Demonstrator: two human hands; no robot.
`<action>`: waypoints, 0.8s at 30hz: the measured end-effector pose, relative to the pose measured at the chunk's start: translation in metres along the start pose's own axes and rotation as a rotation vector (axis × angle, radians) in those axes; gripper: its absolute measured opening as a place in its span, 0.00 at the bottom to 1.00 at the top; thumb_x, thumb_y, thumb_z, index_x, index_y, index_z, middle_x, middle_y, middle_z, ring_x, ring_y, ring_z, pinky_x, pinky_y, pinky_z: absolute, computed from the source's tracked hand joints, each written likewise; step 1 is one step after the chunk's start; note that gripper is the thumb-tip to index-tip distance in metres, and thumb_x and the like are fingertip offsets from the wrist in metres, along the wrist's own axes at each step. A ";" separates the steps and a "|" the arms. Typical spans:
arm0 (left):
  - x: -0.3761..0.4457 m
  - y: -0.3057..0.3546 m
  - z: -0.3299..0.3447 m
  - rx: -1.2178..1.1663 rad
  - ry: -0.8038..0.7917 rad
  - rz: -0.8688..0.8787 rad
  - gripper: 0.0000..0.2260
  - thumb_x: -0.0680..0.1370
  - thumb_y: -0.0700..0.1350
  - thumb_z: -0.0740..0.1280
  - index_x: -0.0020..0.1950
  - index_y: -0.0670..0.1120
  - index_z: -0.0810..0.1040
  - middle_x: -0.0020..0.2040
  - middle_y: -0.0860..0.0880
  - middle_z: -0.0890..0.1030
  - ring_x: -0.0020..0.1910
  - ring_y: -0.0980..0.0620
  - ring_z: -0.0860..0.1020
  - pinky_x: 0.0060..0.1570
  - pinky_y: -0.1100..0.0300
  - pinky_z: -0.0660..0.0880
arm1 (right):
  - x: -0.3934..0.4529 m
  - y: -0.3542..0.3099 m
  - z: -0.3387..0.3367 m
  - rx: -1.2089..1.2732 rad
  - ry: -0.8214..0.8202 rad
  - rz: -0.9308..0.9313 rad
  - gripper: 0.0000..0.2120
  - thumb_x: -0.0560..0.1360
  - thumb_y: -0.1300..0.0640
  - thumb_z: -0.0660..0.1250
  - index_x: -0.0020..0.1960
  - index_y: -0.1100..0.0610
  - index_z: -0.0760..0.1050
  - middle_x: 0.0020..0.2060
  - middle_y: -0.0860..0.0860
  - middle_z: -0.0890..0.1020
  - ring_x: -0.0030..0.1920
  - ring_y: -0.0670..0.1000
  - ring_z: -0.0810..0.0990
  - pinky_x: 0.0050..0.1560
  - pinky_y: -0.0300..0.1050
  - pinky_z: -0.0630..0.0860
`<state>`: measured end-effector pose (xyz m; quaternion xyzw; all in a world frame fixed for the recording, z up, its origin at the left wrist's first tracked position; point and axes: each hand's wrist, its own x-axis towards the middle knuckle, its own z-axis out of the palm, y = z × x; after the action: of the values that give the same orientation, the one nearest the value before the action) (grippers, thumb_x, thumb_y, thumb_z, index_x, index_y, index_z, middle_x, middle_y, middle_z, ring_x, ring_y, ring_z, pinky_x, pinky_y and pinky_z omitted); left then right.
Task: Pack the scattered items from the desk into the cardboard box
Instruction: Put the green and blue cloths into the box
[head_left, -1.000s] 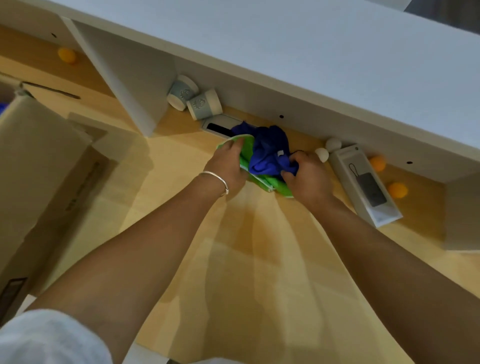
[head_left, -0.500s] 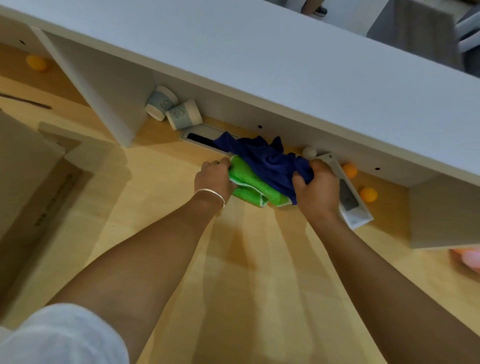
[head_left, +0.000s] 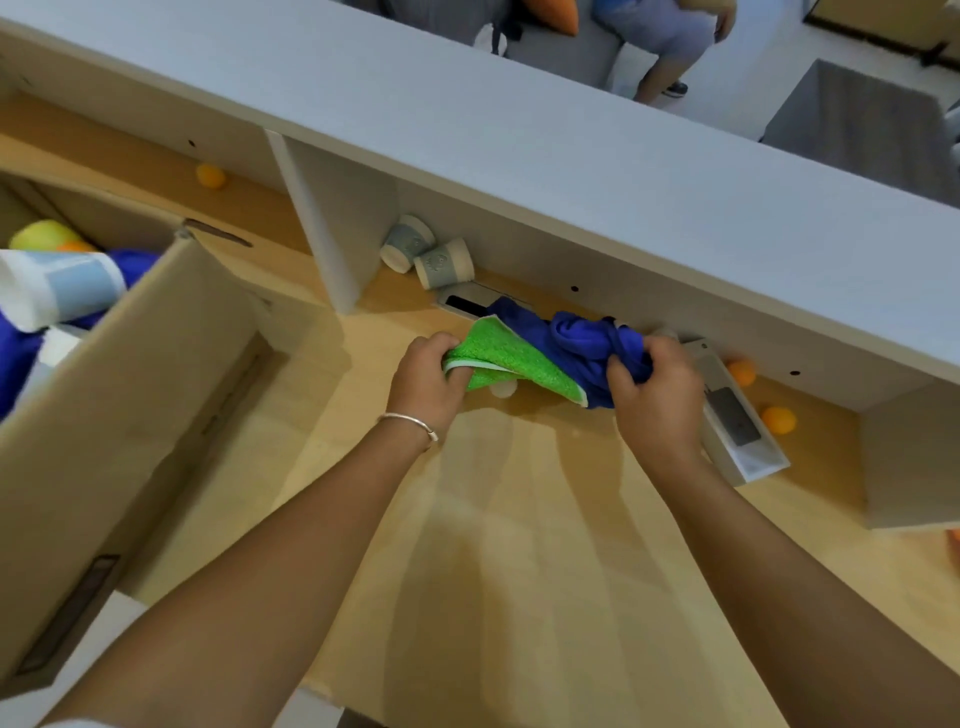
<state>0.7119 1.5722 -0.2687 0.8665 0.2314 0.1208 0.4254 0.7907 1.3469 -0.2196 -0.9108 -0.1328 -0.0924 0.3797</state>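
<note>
My left hand (head_left: 428, 382) grips the edge of a green cloth (head_left: 511, 356), and my right hand (head_left: 657, 397) is closed on a crumpled blue cloth (head_left: 582, 340) lying over it. Both cloths are held just above the wooden desk (head_left: 519, 545), under the white shelf. A small white ball (head_left: 503, 388) peeks out beneath the green cloth. The open cardboard box (head_left: 119, 395) stands at the left; inside it I see a paper cup (head_left: 57, 288), a blue cloth and a yellow-green ball (head_left: 41, 235).
Two grey paper cups (head_left: 426, 254) lie on their sides at the back. A white flat package (head_left: 737, 421) lies right of my right hand, with two orange balls (head_left: 778, 420) beyond it. Another orange ball (head_left: 210, 175) sits back left. A white shelf (head_left: 519, 140) overhangs the desk.
Both hands have lifted the cloths and pulled them slightly apart, uncovering a white ball underneath. The view has shifted so the box's contents now show at the left.
</note>
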 end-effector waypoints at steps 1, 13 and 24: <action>-0.002 -0.001 -0.009 -0.017 0.022 0.008 0.07 0.74 0.42 0.68 0.52 0.46 0.79 0.46 0.45 0.76 0.43 0.47 0.75 0.38 0.63 0.63 | -0.001 -0.009 0.002 0.006 0.006 -0.018 0.03 0.72 0.57 0.67 0.43 0.53 0.72 0.38 0.48 0.75 0.37 0.48 0.73 0.36 0.46 0.70; -0.038 -0.014 -0.143 -0.040 0.316 0.022 0.03 0.74 0.41 0.68 0.45 0.48 0.77 0.43 0.44 0.76 0.38 0.55 0.69 0.34 0.66 0.61 | -0.011 -0.128 0.032 0.174 0.029 -0.177 0.03 0.72 0.59 0.66 0.43 0.53 0.72 0.39 0.47 0.75 0.38 0.45 0.72 0.37 0.33 0.67; -0.085 -0.034 -0.277 -0.179 0.625 0.034 0.04 0.74 0.48 0.68 0.44 0.49 0.76 0.39 0.43 0.78 0.34 0.53 0.72 0.35 0.60 0.69 | -0.026 -0.242 0.060 0.343 0.007 -0.277 0.04 0.73 0.58 0.66 0.45 0.49 0.74 0.39 0.42 0.76 0.39 0.38 0.74 0.39 0.27 0.67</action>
<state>0.5157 1.7362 -0.1282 0.7502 0.3249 0.4082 0.4062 0.6947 1.5497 -0.1066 -0.8056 -0.2689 -0.1230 0.5134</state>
